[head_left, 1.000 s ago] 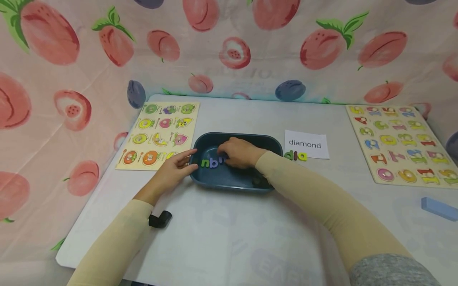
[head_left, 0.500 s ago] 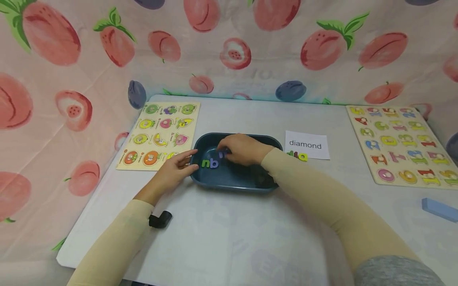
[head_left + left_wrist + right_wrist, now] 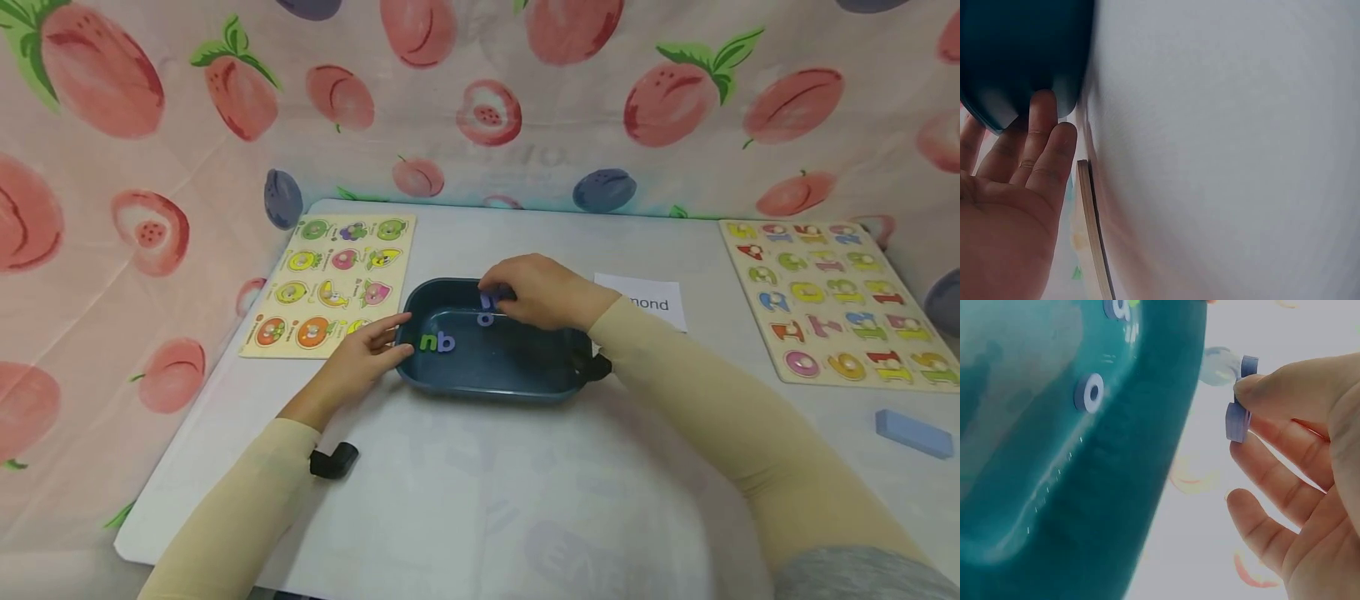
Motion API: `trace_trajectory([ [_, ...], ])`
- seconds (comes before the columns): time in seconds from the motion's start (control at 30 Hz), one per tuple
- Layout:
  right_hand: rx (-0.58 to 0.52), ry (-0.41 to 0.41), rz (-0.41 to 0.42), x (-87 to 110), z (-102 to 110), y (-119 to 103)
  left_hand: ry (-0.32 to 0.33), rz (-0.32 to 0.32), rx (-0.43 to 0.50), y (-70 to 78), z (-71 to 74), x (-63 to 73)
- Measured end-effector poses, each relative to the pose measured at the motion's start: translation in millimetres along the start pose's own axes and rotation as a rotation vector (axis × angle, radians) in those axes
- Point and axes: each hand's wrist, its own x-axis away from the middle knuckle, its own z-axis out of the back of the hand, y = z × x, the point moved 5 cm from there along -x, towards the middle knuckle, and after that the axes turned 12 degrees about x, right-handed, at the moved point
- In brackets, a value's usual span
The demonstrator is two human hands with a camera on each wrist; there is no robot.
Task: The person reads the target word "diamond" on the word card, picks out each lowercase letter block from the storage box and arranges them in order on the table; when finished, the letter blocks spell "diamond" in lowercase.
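My right hand [image 3: 542, 292] pinches a purple letter [image 3: 489, 300] between thumb and fingertips, raised over the far rim of the dark teal tray [image 3: 510, 396]. In the right wrist view, the letter [image 3: 1238, 422] shows edge-on at my thumb, clear of the tray. Inside the tray lie a green n [image 3: 428, 343], a purple b [image 3: 446, 342] and a small purple o [image 3: 485, 319]. At the tray's left end, my left hand [image 3: 363, 358] touches the rim with loosely extended fingers. The left wrist view has those fingers [image 3: 1041, 134] against the tray's outer wall.
A card [image 3: 660, 304] ending in "mond" lies right of the tray, partly behind the right forearm. A fruit puzzle board [image 3: 330, 283] stands at left, a number board [image 3: 840, 300] at right. A blue block [image 3: 913, 433] lies near the right edge.
My right hand has risen from inside the tray and moved right with the purple letter, uncovering the o. The right arm now hides the letters beside the card. My left hand stays put.
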Motion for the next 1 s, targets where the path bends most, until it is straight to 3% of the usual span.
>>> trace_trajectory([
  [0.3,0.017,0.069,-0.078,34.8,14,17,0.0,-0.002,0.007,-0.1,-0.5,-1.7],
  [0.63,0.036,0.123,-0.138,73.6,14,42,-0.01,-0.012,0.01,0.8,-0.3,-0.5],
  [1.0,0.024,0.108,-0.303,116.9,7,71,-0.019,-0.011,0.023,2.4,-1.0,0.6],
])
